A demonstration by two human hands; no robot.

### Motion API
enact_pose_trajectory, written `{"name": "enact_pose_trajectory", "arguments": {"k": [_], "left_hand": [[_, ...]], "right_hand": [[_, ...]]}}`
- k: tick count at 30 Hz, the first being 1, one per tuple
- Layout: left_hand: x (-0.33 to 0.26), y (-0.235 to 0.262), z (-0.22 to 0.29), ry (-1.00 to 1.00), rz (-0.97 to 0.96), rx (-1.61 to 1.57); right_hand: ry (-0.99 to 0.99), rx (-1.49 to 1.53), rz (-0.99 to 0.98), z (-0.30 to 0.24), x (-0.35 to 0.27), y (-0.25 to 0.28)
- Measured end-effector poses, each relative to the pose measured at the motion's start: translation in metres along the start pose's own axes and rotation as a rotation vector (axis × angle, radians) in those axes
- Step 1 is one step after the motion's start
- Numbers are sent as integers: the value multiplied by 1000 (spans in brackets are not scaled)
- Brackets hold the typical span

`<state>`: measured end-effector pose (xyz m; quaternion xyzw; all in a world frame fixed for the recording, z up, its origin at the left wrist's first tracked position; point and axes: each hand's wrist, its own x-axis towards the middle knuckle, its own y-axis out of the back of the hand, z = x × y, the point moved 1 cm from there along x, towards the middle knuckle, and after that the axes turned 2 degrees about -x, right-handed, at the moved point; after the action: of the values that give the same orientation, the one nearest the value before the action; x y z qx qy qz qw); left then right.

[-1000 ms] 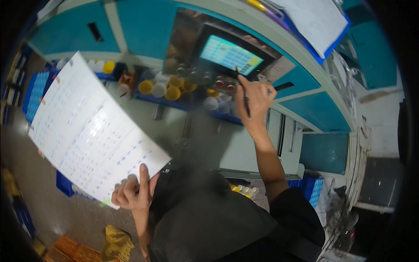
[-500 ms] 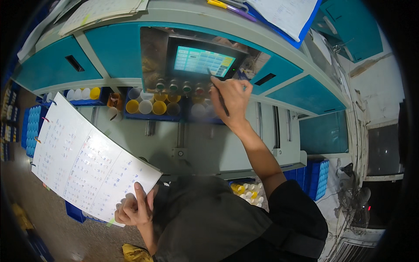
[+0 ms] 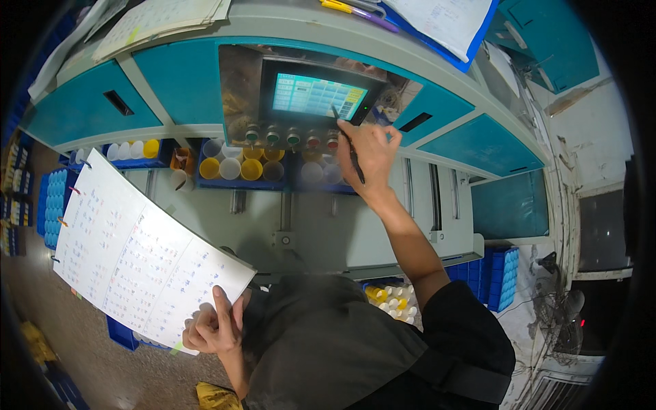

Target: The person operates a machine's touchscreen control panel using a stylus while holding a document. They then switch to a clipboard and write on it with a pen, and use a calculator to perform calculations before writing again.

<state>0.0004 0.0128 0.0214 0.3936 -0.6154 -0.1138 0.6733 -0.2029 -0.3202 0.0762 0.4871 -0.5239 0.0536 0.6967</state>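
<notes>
My left hand [image 3: 213, 328] grips the lower right edge of a ring-bound notebook [image 3: 130, 260], with the index finger laid along its handwritten page. Coloured rings show down the notebook's left side. My right hand [image 3: 372, 156] pinches a dark pen [image 3: 356, 167], whose tip reaches the lower right part of a lit touchscreen [image 3: 311, 94]. Whether the tip touches the glass I cannot tell. The screen sits in a shiny metal panel on a teal and grey machine. A row of push buttons [image 3: 293, 137] runs below it, partly behind my right hand.
Blue crates [image 3: 236, 183] of white and yellow cups stand under the panel. More cups [image 3: 395, 301] lie near my right elbow. Papers [image 3: 164, 24], pens [image 3: 359, 15] and a blue clipboard [image 3: 471, 58] rest on the machine's top. A fan [image 3: 557, 321] stands at the right.
My right hand and the pen have shifted slightly right across the lower part of the screen. My left hand keeps the notebook in the same hold.
</notes>
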Motion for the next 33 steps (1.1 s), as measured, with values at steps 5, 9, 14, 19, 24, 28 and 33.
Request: {"name": "enact_pose_trajectory", "arguments": {"k": [5,9,14,19,24,28,33], "left_hand": [[1,0,0,-8,2,5],[1,-2,-1,-4,21,-2],[0,-2,-1,-2,11,4],[0,-1,0,-5,17,0],[1,-1,-1,-15,17,8],[-1,-2,-2,-1,13,-10],[-1,-3,-2,-7,22,-23]], "right_hand": [[9,-20,30,7,6,-2],[11,-12,10,6,-7,-1],[-6,6,-20,1,-12,-1],[95,88,-58,-11,4,-9],[58,76,-37,-13,10,-11],[16,32,-31,-6,8,-10],[30,39,6,-2,7,-10]]}}
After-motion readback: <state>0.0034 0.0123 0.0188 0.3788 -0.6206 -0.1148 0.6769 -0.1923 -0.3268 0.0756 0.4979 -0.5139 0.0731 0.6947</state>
